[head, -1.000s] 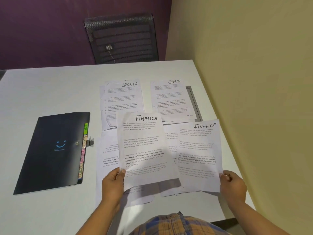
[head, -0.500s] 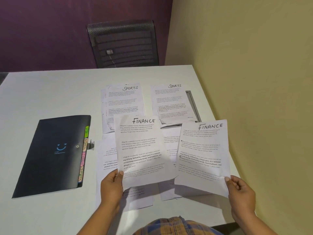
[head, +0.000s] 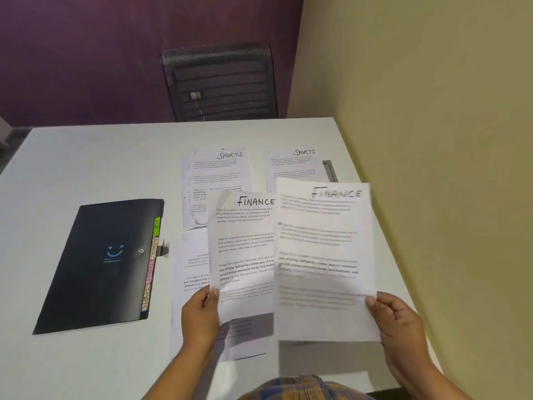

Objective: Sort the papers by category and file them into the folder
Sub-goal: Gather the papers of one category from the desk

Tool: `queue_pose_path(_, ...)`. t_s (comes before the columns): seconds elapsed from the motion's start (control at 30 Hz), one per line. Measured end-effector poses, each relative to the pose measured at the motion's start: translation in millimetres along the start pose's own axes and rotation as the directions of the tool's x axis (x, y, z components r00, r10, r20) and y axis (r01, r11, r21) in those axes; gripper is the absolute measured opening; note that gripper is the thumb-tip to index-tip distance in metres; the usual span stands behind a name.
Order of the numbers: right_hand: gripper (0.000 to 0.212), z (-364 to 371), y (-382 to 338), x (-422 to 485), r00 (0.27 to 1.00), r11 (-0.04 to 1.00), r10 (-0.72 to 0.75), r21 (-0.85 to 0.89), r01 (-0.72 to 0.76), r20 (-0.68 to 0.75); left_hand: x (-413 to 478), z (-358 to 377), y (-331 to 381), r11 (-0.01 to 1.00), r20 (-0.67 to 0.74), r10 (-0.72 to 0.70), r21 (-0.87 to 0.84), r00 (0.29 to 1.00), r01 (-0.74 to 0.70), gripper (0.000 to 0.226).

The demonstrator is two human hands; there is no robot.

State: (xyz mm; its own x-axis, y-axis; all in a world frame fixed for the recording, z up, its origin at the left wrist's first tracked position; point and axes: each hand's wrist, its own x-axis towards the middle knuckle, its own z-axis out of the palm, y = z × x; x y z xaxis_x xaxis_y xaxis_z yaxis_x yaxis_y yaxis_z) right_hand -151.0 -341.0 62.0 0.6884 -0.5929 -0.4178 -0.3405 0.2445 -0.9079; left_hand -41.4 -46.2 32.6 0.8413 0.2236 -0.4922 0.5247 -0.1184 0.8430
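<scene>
My left hand (head: 200,313) pinches the lower left corner of a sheet headed FINANCE (head: 242,255), held up over the table. My right hand (head: 396,321) grips the lower right corner of a second FINANCE sheet (head: 324,264), which overlaps the right edge of the first. Two sheets headed SPORTS (head: 219,174) (head: 294,166) lie flat farther back. Other sheets (head: 190,269) lie upside down under the held ones. A closed black expanding folder (head: 98,267) with coloured category tabs along its right edge lies to the left.
The white table (head: 86,163) ends at a yellow wall on the right and a purple wall behind. A black mesh chair (head: 219,82) stands at the far side. A dark slot (head: 330,170) is set into the table near the right SPORTS sheet.
My right hand has moved its FINANCE sheet left and up, so it now overlaps the sheet in my left hand. The left hand has stayed about where it was.
</scene>
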Motion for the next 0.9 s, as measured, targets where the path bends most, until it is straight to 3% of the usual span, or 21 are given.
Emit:
queue_pose_path(0.17, 0.003, 21.8, 1.3, -5.2, 0.982, 0.970, 0.068, -0.242, -0.024, 0.176, -13.1, 4.7, 11.4, 0.993, 0.056, -0.056, -0.100, 0.997, 0.061, 0.019)
queue_pose_path(0.3, 0.042, 40.7, -0.6, 4.0, 0.938, 0.942, 0.185, -0.325, -0.084, 0.292, -23.7, 6.6, 12.9, 0.978, 0.125, -0.117, -0.157, 0.985, 0.136, 0.019)
queue_pose_path(0.37, 0.051, 49.2, -3.0, 10.7, 0.916, 0.930, 0.217, -0.358, -0.089, 0.337, -29.3, 5.6, 10.2, 0.979, 0.160, -0.108, -0.152, 0.981, 0.133, 0.020)
queue_pose_path(0.5, 0.029, 62.7, -7.8, 16.2, 0.903, 0.930, 0.167, -0.367, -0.012, 0.395, -41.5, 4.1, 15.8, 0.989, 0.221, -0.080, -0.103, 0.972, 0.105, 0.026)
queue_pose_path(0.63, 0.021, 66.6, -9.4, 16.5, 0.895, 0.944, 0.155, -0.331, -0.009, 0.418, -37.5, 3.6, 26.6, 0.973, 0.218, -0.157, -0.135, 0.963, 0.189, 0.043)
queue_pose_path(0.73, 0.020, 64.7, -8.2, 17.3, 0.892, 0.955, 0.152, -0.295, -0.022, 0.427, -35.3, 2.6, 34.2, 0.971, 0.286, -0.049, -0.212, 0.957, 0.114, 0.018)
queue_pose_path(0.83, 0.021, 64.3, -11.1, 16.2, 0.880, 0.964, 0.102, -0.263, 0.027, 0.463, -25.6, 0.1, 31.8, 0.971, 0.327, 0.057, -0.237, 0.943, 0.024, 0.034)
queue_pose_path(0.9, 0.018, 65.8, -19.8, 12.7, 0.890, 0.969, 0.019, -0.227, 0.095, 0.455, -21.5, 0.5, 33.0, 0.970, 0.342, 0.103, -0.243, 0.934, -0.018, 0.028)
